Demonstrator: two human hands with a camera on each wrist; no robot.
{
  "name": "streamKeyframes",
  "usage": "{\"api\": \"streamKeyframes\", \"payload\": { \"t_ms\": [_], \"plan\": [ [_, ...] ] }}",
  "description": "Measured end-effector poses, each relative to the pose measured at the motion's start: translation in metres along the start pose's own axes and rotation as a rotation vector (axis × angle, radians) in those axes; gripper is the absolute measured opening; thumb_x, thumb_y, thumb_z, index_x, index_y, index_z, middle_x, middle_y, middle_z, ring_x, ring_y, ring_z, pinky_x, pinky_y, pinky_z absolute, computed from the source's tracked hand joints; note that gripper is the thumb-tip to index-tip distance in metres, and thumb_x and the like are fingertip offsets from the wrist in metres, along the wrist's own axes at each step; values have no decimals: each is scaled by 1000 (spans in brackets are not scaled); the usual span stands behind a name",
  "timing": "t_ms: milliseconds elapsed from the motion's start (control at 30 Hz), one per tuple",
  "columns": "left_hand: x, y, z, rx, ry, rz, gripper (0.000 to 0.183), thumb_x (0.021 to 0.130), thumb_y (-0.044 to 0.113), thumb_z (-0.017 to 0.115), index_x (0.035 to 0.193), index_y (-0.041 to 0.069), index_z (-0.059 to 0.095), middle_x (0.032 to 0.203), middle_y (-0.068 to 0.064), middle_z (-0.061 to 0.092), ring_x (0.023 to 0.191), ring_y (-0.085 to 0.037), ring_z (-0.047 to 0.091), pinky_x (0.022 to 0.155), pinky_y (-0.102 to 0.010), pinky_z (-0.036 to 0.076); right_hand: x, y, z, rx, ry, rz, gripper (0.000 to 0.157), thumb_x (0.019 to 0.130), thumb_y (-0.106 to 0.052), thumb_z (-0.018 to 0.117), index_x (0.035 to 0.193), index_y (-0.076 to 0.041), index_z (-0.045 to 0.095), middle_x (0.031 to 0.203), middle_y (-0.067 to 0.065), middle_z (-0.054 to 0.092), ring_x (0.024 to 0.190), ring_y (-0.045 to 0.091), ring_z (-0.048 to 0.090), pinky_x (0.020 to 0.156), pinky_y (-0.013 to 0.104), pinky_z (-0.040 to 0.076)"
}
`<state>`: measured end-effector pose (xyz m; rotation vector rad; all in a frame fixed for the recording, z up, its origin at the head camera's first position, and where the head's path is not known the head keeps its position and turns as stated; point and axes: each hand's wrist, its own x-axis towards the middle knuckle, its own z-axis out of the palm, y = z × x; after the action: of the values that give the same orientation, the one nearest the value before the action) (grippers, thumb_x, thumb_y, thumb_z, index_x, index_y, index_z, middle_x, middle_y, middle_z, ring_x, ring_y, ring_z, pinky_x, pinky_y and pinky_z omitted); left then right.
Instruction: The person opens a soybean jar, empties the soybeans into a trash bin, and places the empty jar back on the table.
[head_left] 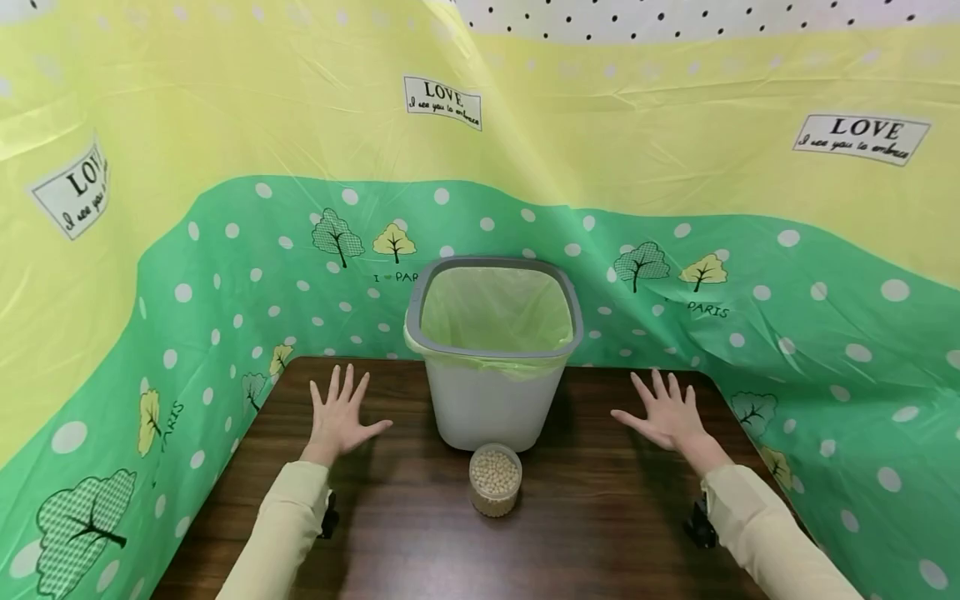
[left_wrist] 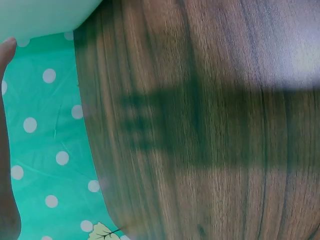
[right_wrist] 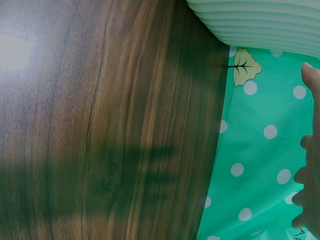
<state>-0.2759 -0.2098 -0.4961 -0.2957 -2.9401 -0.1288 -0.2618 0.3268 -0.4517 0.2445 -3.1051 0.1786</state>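
Note:
In the head view a grey bin (head_left: 491,408) with a darker grey rim and a light green liner bag (head_left: 495,308) stands at the back middle of the table. Right in front of it is a small clear round tub (head_left: 493,506) full of pale round beads or beans. My left hand (head_left: 341,421) is spread with straight fingers, left of the bin and apart from it. On the other side my right hand (head_left: 670,414) is spread likewise, holding nothing. Each wrist view catches only part of a hand, at its outer edge, with the hand's shadow on the wood.
The dark wood table (head_left: 420,550) has rounded far corners. A green and yellow curtain (head_left: 637,150) with white dots, trees and lettering surrounds it at the back and sides. Small black wrist cameras sit below both sleeves.

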Motion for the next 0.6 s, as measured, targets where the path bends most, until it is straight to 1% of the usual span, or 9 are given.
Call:
{"api": "streamKeyframes", "payload": {
  "t_ms": [200, 400, 600],
  "plan": [
    [0, 6, 0, -9, 2, 17, 99, 73, 72, 49, 146, 12, 20, 150, -18, 7, 137, -35, -7, 100, -64, -10, 1, -3, 1, 16, 0, -3, 92, 81, -68, 42, 144, -3, 23, 143, 34, 10, 128, 54, 6, 98, 67, 1],
    [-2, 13, 2, 21, 38, 49, 99, 72, 73, 50, 146, 13, 22, 150, -16, 10, 137, -35, -3, 101, -65, -2, -3, -8, 1, 62, -12, -7, 89, 83, -64, 43, 144, -3, 22, 144, 33, 11, 128, 55, 6, 98, 68, 0],
    [-8, 24, 5, 23, 79, 117, 99, 71, 73, 51, 145, 14, 24, 150, -15, 10, 137, -34, 1, 101, -65, 2, -7, -17, 2, 104, 11, -32, 86, 84, -62, 45, 143, -3, 25, 143, 33, 15, 127, 55, 9, 98, 68, 4]
  ]
}}
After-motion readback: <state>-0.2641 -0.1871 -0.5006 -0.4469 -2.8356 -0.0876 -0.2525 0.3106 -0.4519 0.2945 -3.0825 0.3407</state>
